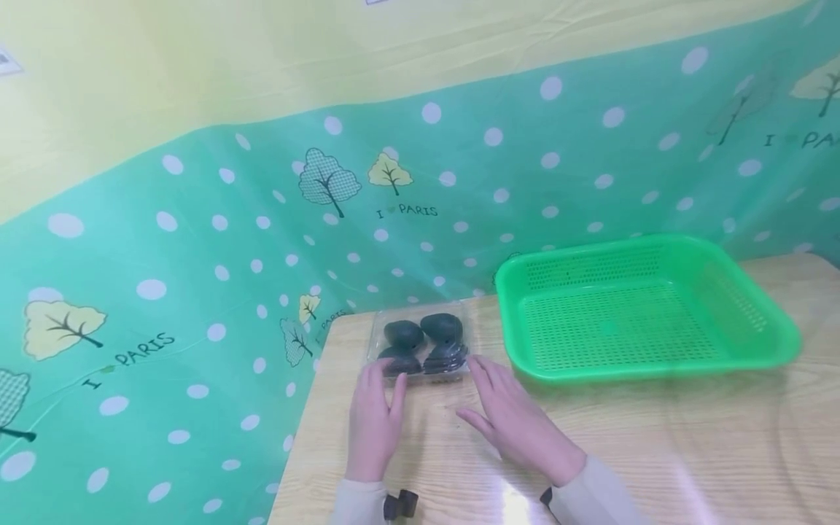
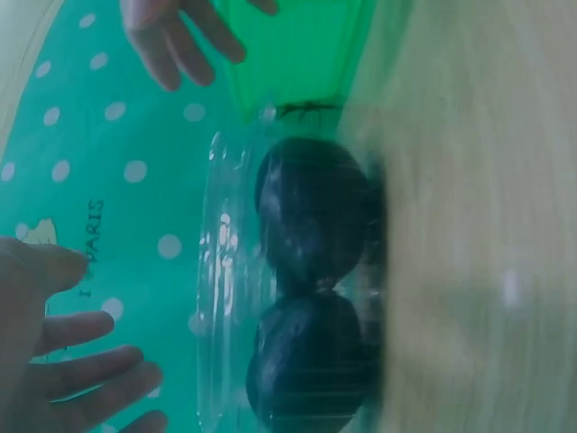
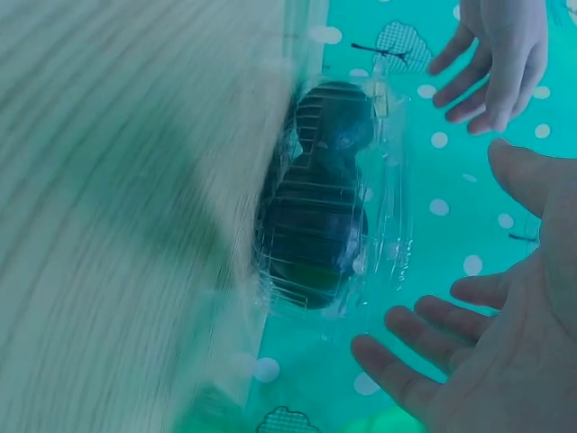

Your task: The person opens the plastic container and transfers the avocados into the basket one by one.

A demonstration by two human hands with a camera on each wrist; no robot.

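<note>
A clear plastic box stands near the table's back edge, with several dark, egg-shaped avocados inside. My left hand reaches to its front left corner, fingers extended, thumb apart. On the other side my right hand has its fingertips right by the front right corner, the thumb spread away. From the left wrist, the box wall shows a raised, ridged rim, and the left hand's fingers are spread beside it. In the right wrist view the right hand holds nothing, palm facing the box.
To the right of the box is a large green mesh basket, its perforated bottom visible. A green dotted cloth printed with trees hangs behind and left of the wooden table. Small black pieces sit at the left sleeve.
</note>
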